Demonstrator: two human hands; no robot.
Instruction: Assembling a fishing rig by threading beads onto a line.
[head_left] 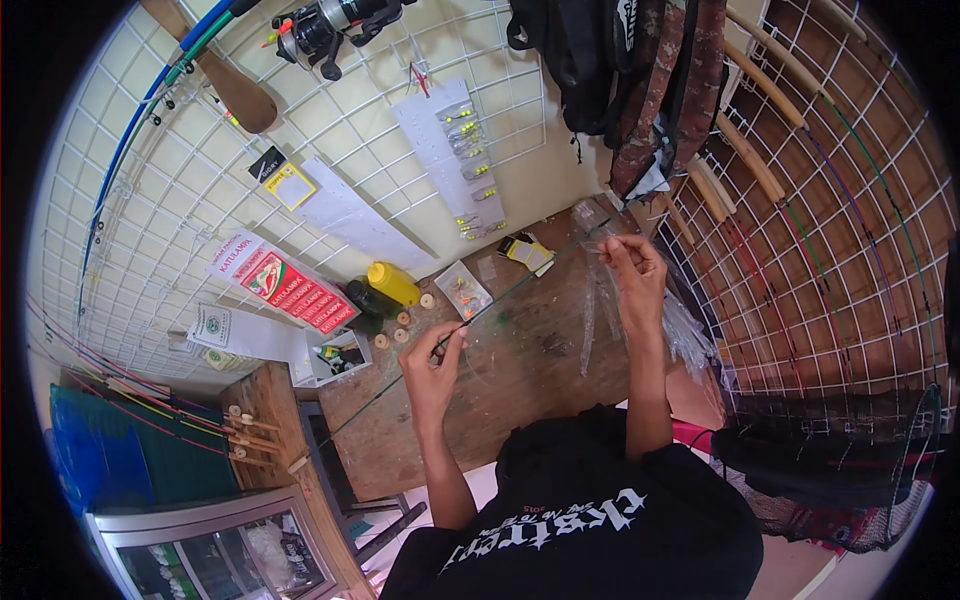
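The left hand [432, 367] curled closed around the slim green rod [515, 288], apparently steadying it aslant above the wooden table [530, 365]. Farther off, the right hand [635, 275], fingers bunched, hovered by the rod's end, its hold unclear.

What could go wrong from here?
- The thin green rod might twist or slip: the left hand grips it partway along; whether the right hand holds it too is unclear.
- The rod appears to pass close to the small white box of loose bits; a bump could spill them.
- Loose clear plastic beside the right forearm might get snagged.
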